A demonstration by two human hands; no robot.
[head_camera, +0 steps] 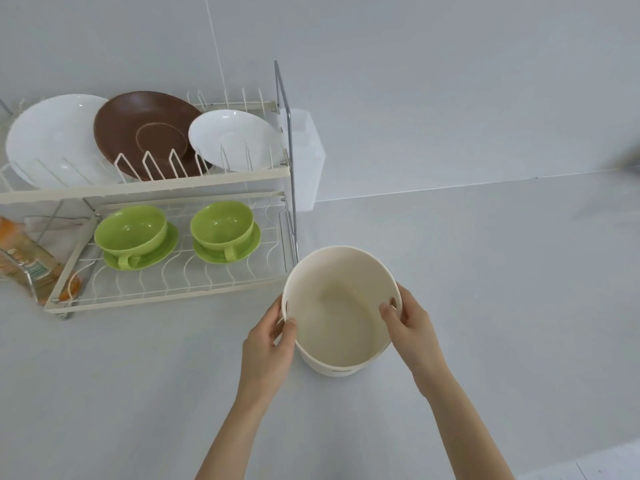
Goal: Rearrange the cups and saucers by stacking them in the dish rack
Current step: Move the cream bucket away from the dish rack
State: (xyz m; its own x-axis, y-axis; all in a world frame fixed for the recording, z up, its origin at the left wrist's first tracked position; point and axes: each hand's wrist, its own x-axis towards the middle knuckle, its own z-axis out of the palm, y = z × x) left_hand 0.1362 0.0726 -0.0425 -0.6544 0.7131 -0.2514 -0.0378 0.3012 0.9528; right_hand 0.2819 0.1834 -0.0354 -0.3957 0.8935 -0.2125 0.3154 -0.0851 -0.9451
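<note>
Two green cups, the left cup (133, 226) and the right cup (221, 221), each sit upright on a green saucer, the left saucer (162, 252) and the right saucer (251, 245), on the lower tier of a cream dish rack (166, 294). In front of the rack's right end stands an empty cream tub (337, 271). My left hand (268, 344) grips its left rim and my right hand (408, 322) grips its right rim by the handle hole.
On the rack's upper tier lean a large white plate (52, 140), a brown plate (145, 129) and a smaller white plate (232, 140). A clear holder (306, 150) hangs on the rack's right side. An orange packet (20, 258) lies at the left on the grey counter (502, 289).
</note>
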